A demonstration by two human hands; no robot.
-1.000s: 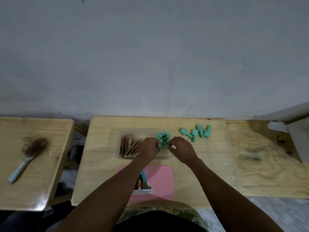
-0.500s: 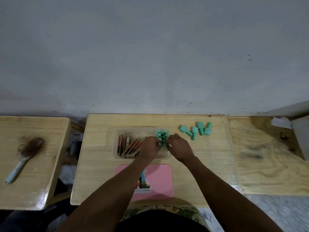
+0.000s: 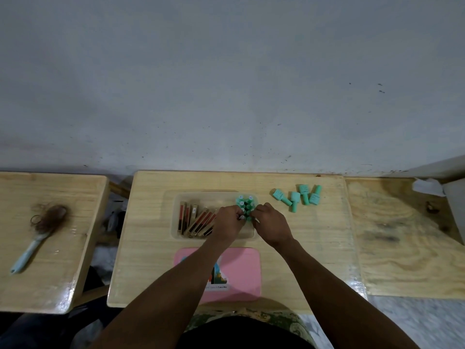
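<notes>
Left table (image 3: 75,248): pale wood, set apart from the middle table by a dark gap.
Hairbrush (image 3: 37,233): lies on the left table, its light blue handle pointing toward the near left corner and its head matted with brown hair.
Middle table (image 3: 148,248): pale wood, pushed against the grey wall; it carries the tray, the lid and all the bottles.
Clear tray (image 3: 175,222): a shallow plastic box in the middle of this table.
Red and gold sticks (image 3: 193,220): lie side by side in the left half of the tray, the right ones slanted.
Pink lid (image 3: 246,263): flat on the table just in front of the tray, with a printed sticker; both forearms cross over it.
Left hand (image 3: 227,222): fingers curled, pinching at the near end of the bottle cluster from the left.
Cluster of green bottles (image 3: 245,205): stands upright, caps up, packed tightly in the far right corner of the tray, between the two hands.
Right hand (image 3: 270,222): fingers curled, gripping the near end of the same cluster from the right; which bottle it holds is hidden.
Loose green bottles (image 3: 297,197): four lie on their sides on the table, right of the tray.
Plywood board (image 3: 402,235): stained, at the far right.
</notes>
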